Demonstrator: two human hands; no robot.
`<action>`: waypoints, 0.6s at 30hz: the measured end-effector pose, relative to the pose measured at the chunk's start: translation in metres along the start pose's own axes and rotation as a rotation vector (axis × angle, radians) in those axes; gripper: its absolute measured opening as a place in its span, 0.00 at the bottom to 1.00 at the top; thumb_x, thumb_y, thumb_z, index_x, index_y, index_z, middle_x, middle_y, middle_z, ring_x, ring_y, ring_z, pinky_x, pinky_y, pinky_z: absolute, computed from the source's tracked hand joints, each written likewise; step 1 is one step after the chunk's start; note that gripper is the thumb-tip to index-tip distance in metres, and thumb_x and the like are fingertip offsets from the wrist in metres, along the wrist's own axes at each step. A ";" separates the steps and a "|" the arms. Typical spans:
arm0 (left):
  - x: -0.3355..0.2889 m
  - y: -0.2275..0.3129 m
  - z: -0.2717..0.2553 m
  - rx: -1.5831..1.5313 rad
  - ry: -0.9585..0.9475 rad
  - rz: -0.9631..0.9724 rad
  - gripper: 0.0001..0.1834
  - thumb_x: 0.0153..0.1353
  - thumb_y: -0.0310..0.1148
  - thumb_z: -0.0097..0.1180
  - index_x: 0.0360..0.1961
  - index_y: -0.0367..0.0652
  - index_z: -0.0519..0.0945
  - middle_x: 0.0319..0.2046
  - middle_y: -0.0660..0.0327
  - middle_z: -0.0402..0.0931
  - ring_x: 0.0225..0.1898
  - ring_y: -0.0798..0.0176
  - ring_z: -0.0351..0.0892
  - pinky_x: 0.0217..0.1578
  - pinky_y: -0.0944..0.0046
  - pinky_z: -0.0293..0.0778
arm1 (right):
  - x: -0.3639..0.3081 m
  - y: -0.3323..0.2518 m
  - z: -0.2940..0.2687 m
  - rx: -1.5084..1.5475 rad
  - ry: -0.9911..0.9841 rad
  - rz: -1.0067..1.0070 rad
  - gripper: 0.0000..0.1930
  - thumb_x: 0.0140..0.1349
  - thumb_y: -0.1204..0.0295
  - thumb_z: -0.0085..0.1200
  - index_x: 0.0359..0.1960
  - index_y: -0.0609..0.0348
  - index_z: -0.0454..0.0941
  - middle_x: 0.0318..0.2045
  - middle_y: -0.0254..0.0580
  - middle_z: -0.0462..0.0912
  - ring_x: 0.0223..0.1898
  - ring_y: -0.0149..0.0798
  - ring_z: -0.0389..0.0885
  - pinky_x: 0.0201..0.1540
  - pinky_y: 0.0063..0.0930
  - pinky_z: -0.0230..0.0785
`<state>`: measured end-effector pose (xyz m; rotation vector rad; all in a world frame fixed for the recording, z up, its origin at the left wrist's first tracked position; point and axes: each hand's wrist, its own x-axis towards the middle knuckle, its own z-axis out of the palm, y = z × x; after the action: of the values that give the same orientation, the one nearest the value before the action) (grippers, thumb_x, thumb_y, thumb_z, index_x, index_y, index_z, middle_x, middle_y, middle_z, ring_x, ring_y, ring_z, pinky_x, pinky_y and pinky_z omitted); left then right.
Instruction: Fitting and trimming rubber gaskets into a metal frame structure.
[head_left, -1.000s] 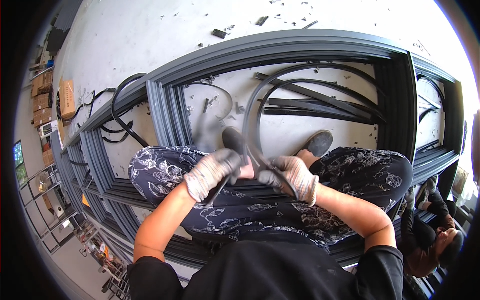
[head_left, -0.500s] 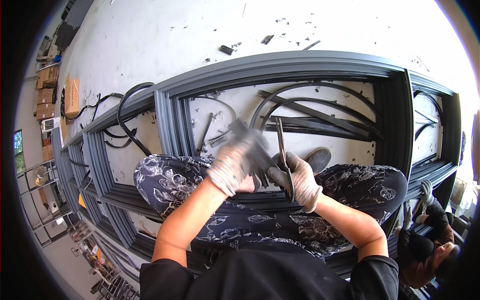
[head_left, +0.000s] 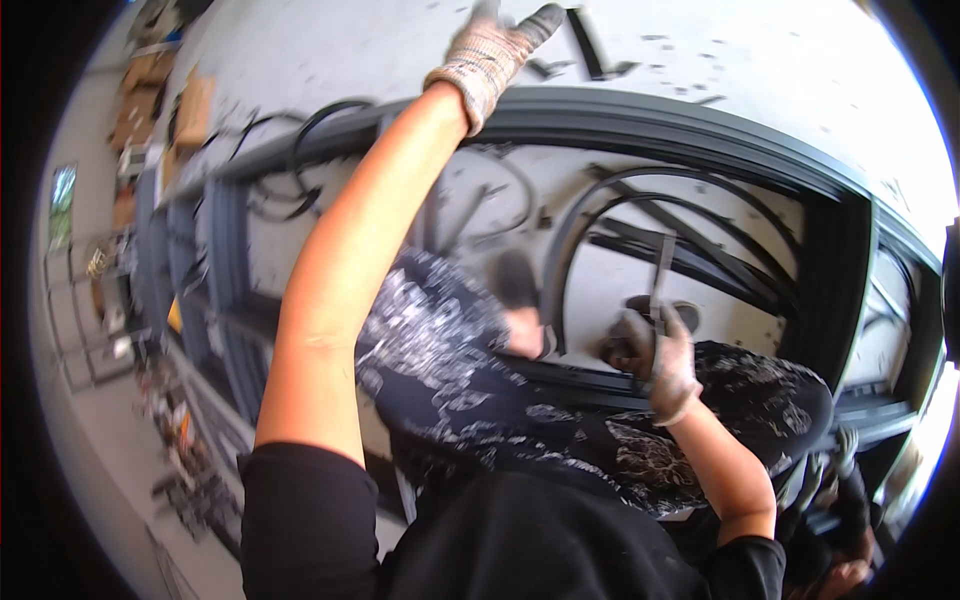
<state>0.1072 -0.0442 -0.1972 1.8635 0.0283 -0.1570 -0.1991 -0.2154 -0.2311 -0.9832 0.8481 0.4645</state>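
Observation:
My left hand [head_left: 488, 52], in a striped knit glove with dark fingertips, reaches far out over the far edge of the grey frame [head_left: 640, 108]. Its thumb is spread and nothing shows in it; the fingertips are blurred and partly cut off by the upper edge. Just right of the thumb is a black strip [head_left: 586, 45], apart from the hand, by the white floor. My gloved right hand [head_left: 668, 368] is closed around scissors [head_left: 662, 270] above my right foot, the blades pointing away from me. Its grip on the handles is partly blurred.
Black curved rubber strips [head_left: 690, 180] and straight dark bars [head_left: 650, 245] lie inside the frame. Dark scraps dot the white floor [head_left: 790, 75]. Cardboard boxes [head_left: 196, 110] stand at the far left. A co-worker's gloved hand [head_left: 846, 448] is at the lower right.
My left hand has swung away from my lap and out past the frame. The dark piece it held is out of it. My right hand keeps the scissors, and the view has shifted.

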 end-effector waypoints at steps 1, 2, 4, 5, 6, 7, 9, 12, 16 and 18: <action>-0.016 0.005 -0.024 -0.120 0.037 0.148 0.20 0.60 0.35 0.54 0.51 0.40 0.70 0.41 0.53 0.75 0.48 0.54 0.72 0.52 0.58 0.68 | -0.005 -0.003 -0.007 -0.047 -0.009 -0.015 0.13 0.58 0.71 0.56 0.42 0.64 0.71 0.24 0.38 0.77 0.26 0.29 0.75 0.25 0.18 0.64; -0.039 0.011 -0.052 -0.236 0.067 0.308 0.21 0.60 0.33 0.52 0.54 0.40 0.69 0.43 0.54 0.75 0.51 0.54 0.70 0.54 0.59 0.66 | -0.008 -0.007 -0.012 -0.090 -0.017 -0.039 0.12 0.58 0.72 0.55 0.41 0.65 0.71 0.24 0.38 0.77 0.25 0.29 0.75 0.26 0.18 0.63; -0.096 0.021 -0.136 1.015 0.282 0.627 0.16 0.60 0.31 0.49 0.48 0.36 0.73 0.43 0.49 0.75 0.46 0.50 0.75 0.47 0.58 0.72 | -0.018 -0.012 -0.010 -0.006 -0.020 -0.034 0.10 0.58 0.72 0.55 0.38 0.65 0.71 0.23 0.37 0.76 0.24 0.28 0.72 0.26 0.18 0.62; -0.134 0.012 -0.174 1.174 0.287 0.368 0.23 0.57 0.28 0.48 0.56 0.43 0.69 0.51 0.48 0.69 0.53 0.47 0.69 0.54 0.57 0.65 | -0.016 -0.010 -0.010 0.020 -0.064 -0.046 0.08 0.58 0.73 0.54 0.36 0.63 0.71 0.22 0.36 0.75 0.22 0.28 0.70 0.26 0.18 0.60; -0.175 -0.003 -0.202 1.305 0.219 0.127 0.26 0.56 0.27 0.47 0.59 0.45 0.65 0.52 0.45 0.67 0.51 0.43 0.69 0.53 0.55 0.66 | -0.017 -0.012 -0.004 0.001 -0.081 -0.045 0.08 0.58 0.73 0.54 0.36 0.63 0.72 0.22 0.35 0.76 0.23 0.29 0.71 0.26 0.19 0.61; -0.236 -0.055 -0.266 1.559 0.075 0.105 0.30 0.53 0.22 0.45 0.61 0.46 0.62 0.54 0.42 0.64 0.53 0.41 0.67 0.55 0.53 0.64 | -0.018 -0.011 0.001 0.004 -0.120 -0.048 0.08 0.58 0.72 0.55 0.36 0.62 0.72 0.22 0.35 0.76 0.23 0.29 0.71 0.27 0.19 0.62; -0.314 -0.074 -0.245 1.714 -0.518 -0.362 0.37 0.48 0.18 0.45 0.63 0.49 0.60 0.61 0.43 0.55 0.64 0.42 0.54 0.62 0.54 0.55 | -0.014 -0.010 0.002 -0.027 -0.090 -0.039 0.10 0.57 0.71 0.56 0.37 0.63 0.72 0.22 0.36 0.76 0.24 0.29 0.73 0.28 0.19 0.64; -0.412 -0.114 -0.213 1.340 -0.715 -0.418 0.37 0.40 0.24 0.58 0.58 0.45 0.66 0.63 0.52 0.55 0.67 0.46 0.46 0.62 0.52 0.56 | -0.012 -0.019 0.009 -0.031 -0.012 0.163 0.15 0.57 0.70 0.57 0.41 0.65 0.71 0.26 0.38 0.77 0.27 0.30 0.76 0.31 0.19 0.68; -0.442 -0.195 -0.250 1.030 -0.499 -0.426 0.28 0.48 0.31 0.56 0.53 0.42 0.69 0.54 0.52 0.64 0.58 0.52 0.61 0.58 0.58 0.60 | -0.013 -0.016 0.018 -0.080 -0.081 0.054 0.14 0.56 0.71 0.58 0.42 0.63 0.72 0.27 0.37 0.78 0.27 0.30 0.76 0.31 0.19 0.68; -0.411 -0.195 -0.270 0.507 0.030 -0.431 0.19 0.54 0.37 0.53 0.46 0.41 0.74 0.45 0.57 0.71 0.50 0.58 0.67 0.53 0.60 0.64 | -0.011 -0.008 0.012 -0.033 -0.088 0.025 0.14 0.56 0.70 0.59 0.42 0.62 0.73 0.27 0.36 0.78 0.29 0.27 0.76 0.32 0.18 0.68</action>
<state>-0.2940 0.2954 -0.2548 2.3442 0.4491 -0.4688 -0.1951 -0.2091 -0.2151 -0.9763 0.7766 0.5404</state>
